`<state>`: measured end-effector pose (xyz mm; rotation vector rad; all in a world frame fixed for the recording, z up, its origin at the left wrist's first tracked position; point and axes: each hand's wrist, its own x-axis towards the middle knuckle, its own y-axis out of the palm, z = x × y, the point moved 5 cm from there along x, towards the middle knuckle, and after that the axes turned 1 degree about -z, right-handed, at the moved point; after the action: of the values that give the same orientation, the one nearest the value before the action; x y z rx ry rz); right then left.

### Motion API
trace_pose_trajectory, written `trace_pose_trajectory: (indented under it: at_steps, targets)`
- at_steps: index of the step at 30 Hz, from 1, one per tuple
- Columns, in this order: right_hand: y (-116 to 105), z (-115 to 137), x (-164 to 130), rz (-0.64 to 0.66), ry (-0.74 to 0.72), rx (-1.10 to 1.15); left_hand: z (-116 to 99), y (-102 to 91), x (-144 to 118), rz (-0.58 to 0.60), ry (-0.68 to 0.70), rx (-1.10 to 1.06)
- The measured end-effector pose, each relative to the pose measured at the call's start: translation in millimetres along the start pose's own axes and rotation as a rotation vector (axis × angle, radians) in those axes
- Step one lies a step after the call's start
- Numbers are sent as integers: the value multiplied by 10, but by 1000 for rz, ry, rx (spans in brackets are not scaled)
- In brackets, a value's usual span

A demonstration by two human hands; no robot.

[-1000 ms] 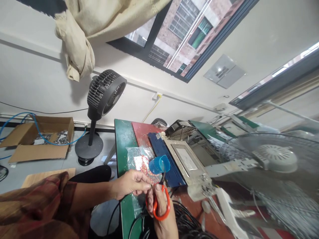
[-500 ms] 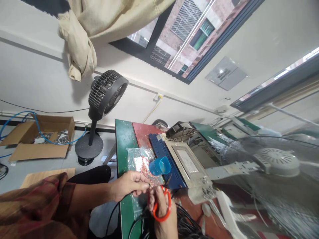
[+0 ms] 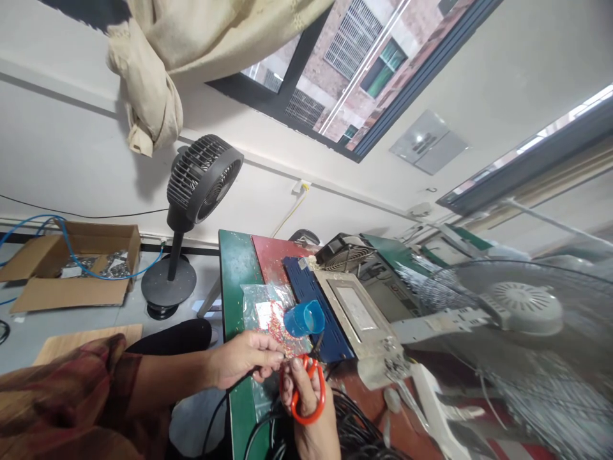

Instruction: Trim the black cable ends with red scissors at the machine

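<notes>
My right hand [image 3: 306, 415] grips red-handled scissors [image 3: 306, 393], blades pointing up toward a small blue cup [image 3: 303, 318]. My left hand [image 3: 244, 358] pinches something small and thin next to the scissor blades; what it is I cannot make out. Both hands hover over a clear plastic bag [image 3: 265, 313] of small red and white bits lying on the green table [image 3: 234, 268]. A blue sealing machine [image 3: 311, 300] with a clear plate sits just right of the bag.
A black floor fan [image 3: 198, 185] stands left of the table. A cardboard box [image 3: 71, 268] with blue cable lies on the floor. A large grey fan [image 3: 522, 313] fills the right side. Black cables [image 3: 354, 428] coil near my right wrist.
The scissors have shifted slightly and their handles have closed a little; my hands stay together over the bag. The view has wobbled a bit.
</notes>
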<state>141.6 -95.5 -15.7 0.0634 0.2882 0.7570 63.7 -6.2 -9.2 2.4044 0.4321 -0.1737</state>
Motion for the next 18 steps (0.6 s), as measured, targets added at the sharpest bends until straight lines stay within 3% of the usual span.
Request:
trace_pose_trajectory:
  at_steps: [8, 18]
  targets:
    - [8, -41, 15, 49, 36, -4, 90, -51, 30, 22, -4, 34]
    - [19, -35, -4, -3, 67, -17, 59, -32, 7, 61, -20, -45]
